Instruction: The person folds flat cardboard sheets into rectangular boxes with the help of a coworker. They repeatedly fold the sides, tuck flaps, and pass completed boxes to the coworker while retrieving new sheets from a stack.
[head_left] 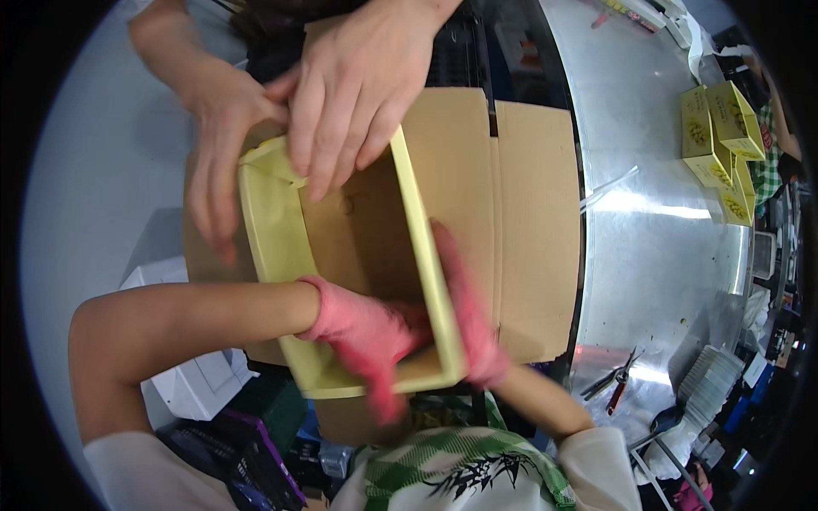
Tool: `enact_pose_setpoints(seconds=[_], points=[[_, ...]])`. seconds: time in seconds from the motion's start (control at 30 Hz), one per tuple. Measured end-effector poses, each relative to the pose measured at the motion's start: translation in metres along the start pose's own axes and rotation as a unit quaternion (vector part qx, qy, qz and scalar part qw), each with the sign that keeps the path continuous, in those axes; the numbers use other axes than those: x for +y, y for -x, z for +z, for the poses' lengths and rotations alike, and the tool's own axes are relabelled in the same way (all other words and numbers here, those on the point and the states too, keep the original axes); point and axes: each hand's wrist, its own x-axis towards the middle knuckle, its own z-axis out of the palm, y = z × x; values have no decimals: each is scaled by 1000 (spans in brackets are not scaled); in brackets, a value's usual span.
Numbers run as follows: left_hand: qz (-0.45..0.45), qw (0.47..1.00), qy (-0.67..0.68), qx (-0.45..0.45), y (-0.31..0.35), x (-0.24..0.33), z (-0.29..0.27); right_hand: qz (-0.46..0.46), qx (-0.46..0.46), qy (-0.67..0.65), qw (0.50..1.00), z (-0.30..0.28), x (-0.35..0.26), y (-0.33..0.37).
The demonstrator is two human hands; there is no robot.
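A yellow open-topped cardboard box (279, 220) stands slightly turned in front of me, its brown inside showing. My left hand (366, 332), in a pink glove, reaches over it and straddles the near wall; motion smears its fingers. On the outside of the right wall lies my right hand (469, 315), also gloved in pink and blurred, its fingers stretched along the wall. Across from me, another person's bare hand (362, 94) rests over the far rim, fingers inside. That person's other bare hand (223, 140) is beside the far left corner.
Beneath the box lies a flattened brown carton (535, 230). Several yellow boxes (707, 140) stand on the metal table (648, 281) to the right, with red-handled pliers (620, 385) and stacked clear trays (711, 387) nearer. A white box (200, 383) sits at left.
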Motion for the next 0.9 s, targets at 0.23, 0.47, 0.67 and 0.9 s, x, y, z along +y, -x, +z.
enact_pose_setpoints(seconds=[0.23,0.47,0.67,0.9], points=[[22,979,-146,139,16,-6,24,-136,-51,-91,985,20,-18,12],[-7,595,-378,709,37,-21,146,-235,-304,302,873,39,-114,21],[124,494,21,860,-9,-97,207,42,-581,488,650,76,-107,-31],[355,459,421,697,-65,-101,160,148,-688,408,582,95,-81,-52]])
